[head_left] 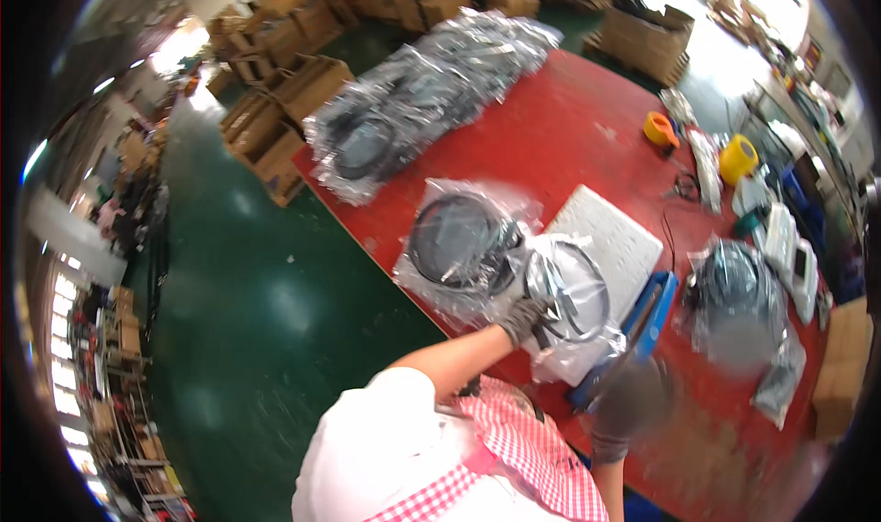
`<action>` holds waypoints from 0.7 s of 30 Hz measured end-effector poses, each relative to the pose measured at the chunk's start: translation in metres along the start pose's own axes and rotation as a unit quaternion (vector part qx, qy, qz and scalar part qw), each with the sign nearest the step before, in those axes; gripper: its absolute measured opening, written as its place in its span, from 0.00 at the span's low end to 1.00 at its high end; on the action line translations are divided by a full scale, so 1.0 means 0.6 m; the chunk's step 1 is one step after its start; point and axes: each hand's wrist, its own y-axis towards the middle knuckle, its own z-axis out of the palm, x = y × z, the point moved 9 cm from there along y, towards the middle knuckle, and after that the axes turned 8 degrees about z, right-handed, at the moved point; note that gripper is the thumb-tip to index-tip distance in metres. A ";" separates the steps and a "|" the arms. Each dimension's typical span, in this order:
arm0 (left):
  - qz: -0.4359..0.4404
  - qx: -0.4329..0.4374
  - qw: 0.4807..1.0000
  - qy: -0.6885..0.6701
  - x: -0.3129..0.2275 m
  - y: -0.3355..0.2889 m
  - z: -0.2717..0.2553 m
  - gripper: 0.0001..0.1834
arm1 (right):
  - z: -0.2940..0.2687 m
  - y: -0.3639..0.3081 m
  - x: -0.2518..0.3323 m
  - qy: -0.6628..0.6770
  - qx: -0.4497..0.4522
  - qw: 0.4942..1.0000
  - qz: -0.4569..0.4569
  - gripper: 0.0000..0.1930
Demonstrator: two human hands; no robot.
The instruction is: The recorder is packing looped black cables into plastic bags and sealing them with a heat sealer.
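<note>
My left hand (525, 320), in a dark grey glove, is closed on the near left side of a clear plastic bag (574, 288) with a coiled black cable in it. The bag lies partly over a white foam board (607, 238). To its right is a long blue device (650, 316) that looks like a bag sealer. My right hand (633, 398), gloved too, is beside the near end of this device; motion blurs its fingers, so I cannot tell whether it touches it. Left of my left hand lies another bagged black coil (456, 242).
A long pile of bagged coils (431, 91) covers the red table's (551, 127) far left edge. On the right are another bagged coil (734, 288), an orange tape roll (659, 129), a yellow roll (737, 159) and scissors (685, 188). Cardboard boxes (275, 137) stand beyond the table.
</note>
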 end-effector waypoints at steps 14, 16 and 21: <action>-0.023 0.061 0.961 0.268 -0.206 0.202 -0.425 0.18 | 0.505 0.113 0.147 0.457 0.285 0.725 0.429 0.09; 0.040 0.038 0.850 0.524 -0.245 0.238 -0.452 0.25 | 0.583 0.104 0.104 0.374 0.262 0.761 0.461 0.11; 0.050 -0.013 0.796 0.603 -0.219 0.239 -0.499 0.53 | 0.566 0.083 0.081 0.011 0.044 0.962 0.269 0.22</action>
